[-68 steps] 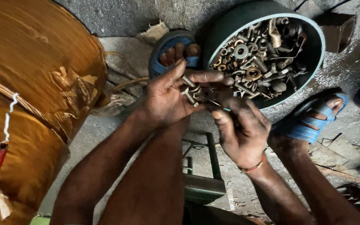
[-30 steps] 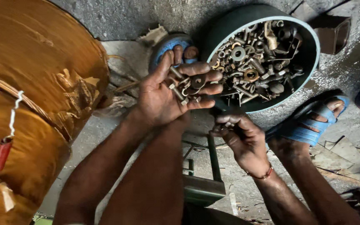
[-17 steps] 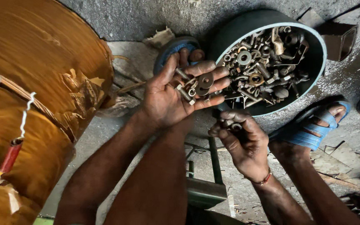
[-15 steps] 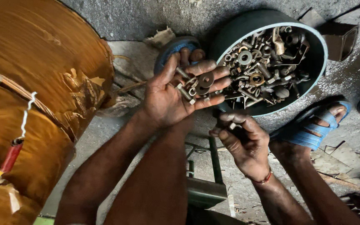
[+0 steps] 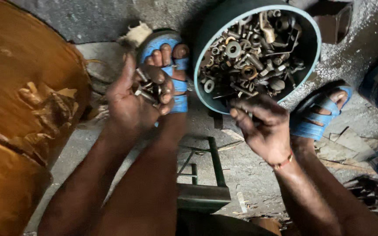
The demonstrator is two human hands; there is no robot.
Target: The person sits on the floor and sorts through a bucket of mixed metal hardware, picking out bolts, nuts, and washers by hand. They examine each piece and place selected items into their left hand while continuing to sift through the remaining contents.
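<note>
Steel bolts and washers (image 5: 150,89) sit cupped in my left hand (image 5: 132,102), fingers curled half shut over them; small, hard, slick, best pinched singly. My right hand (image 5: 265,126), loosely closed, touches the tub of hardware (image 5: 259,50). Earlier the left palm lay flat open

Your left hand (image 5: 138,98) cups dull, rusty metal bolts (image 5: 147,87), your right hand (image 5: 263,129) meets the same tarnished metal hardware (image 5: 250,57) in a smooth matt tub (image 5: 313,48), above rough, gritty concrete floor (image 5: 241,166).
</note>
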